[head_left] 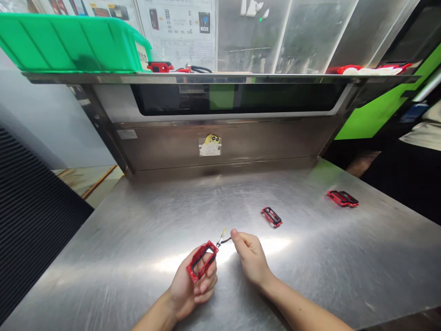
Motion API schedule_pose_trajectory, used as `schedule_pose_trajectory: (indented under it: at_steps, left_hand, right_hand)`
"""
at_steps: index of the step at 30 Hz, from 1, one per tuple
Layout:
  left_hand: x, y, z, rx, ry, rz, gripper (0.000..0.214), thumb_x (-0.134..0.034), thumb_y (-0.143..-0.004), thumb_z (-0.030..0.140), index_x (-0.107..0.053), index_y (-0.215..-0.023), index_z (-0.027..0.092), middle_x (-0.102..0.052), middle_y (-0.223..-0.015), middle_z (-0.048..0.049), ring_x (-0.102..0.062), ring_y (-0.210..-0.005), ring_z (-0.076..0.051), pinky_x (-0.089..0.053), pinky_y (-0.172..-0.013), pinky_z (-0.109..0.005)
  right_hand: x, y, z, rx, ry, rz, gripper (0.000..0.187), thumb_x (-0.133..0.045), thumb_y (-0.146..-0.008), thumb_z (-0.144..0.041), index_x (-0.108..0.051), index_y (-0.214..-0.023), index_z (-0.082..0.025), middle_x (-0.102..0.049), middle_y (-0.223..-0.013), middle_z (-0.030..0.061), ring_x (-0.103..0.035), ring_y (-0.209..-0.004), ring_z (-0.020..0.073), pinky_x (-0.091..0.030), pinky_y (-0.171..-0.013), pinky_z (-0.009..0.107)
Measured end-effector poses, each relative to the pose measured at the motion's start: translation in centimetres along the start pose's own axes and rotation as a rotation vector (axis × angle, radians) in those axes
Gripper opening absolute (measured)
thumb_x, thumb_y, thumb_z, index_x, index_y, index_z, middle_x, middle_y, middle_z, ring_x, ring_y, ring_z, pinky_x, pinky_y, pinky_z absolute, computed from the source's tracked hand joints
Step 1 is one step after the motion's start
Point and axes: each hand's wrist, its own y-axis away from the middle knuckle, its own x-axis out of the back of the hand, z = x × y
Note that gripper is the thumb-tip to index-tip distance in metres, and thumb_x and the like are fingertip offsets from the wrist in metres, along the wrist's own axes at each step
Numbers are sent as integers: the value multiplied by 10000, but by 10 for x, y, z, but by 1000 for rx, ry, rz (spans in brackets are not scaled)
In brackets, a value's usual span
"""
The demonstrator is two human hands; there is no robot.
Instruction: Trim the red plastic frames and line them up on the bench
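Across the fingers of my left hand (pixel 196 285) lies a red rectangular frame with a black inner rim (pixel 202 261), tilted, its opening showing my fingers behind it. A short dark cord (pixel 226 240) with a metal clip and a thin yellow tip sticks out from the frame's upper right corner. My right hand (pixel 251 257) is closed, its thumb and forefinger pinching the far end of that cord. Beyond my right hand, a second red and black frame (pixel 272 217) lies on the metal table (pixel 138 230).
More red and black frames (pixel 343 198) lie at the table's right. Above the back panel runs a shelf (pixel 241 78) bearing a green bin (pixel 69 43) and red parts (pixel 160 67). Ribbed black material (pixel 34 220) stands on the left. A person (pixel 406 161) is at the right edge.
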Motion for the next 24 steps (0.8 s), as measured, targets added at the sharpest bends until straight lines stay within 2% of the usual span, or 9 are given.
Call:
schedule_pose_trajectory:
  at_steps: [5,10,21,24]
  left_hand:
    - [1,0,-1,12,11,10,460,-546,-739,545,-473,-506,155,-311,-334,65,-111,-305,-24,-70,-302,-156]
    - [0,0,-1,4,-18,38,488,-502,-769,572,-459,-508,161,-292,-346,67,-99,-311,-31,-71,-305,-158]
    - [0,-1,-1,-1,26,8,472,-510,-774,540,-466,-506,154,-305,-340,68,-118,-304,-22,-78,-297,-151]
    - [-1,-2,-2,5,-5,44,464,-509,-765,557,-477,-528,159,-374,-345,54,-142,-284,-19,-112,-281,-150]
  right_hand:
    - [1,0,1,-9,12,-8,557,-397,-849,-625,-188,-533,-216,-147,-544,-49,-137,-485,99,-186,-424,225]
    - [1,1,1,-8,35,-1,561,-391,-852,-628,-184,-537,-213,-142,-552,-48,-138,-491,101,-196,-430,223]
    - [0,0,-1,-15,48,18,581,-389,-826,-669,-176,-531,-217,-141,-546,-46,-143,-485,103,-180,-426,224]
    - [0,0,-1,-22,45,11,580,-394,-823,-670,-185,-528,-216,-147,-545,-45,-154,-487,103,-180,-431,226]
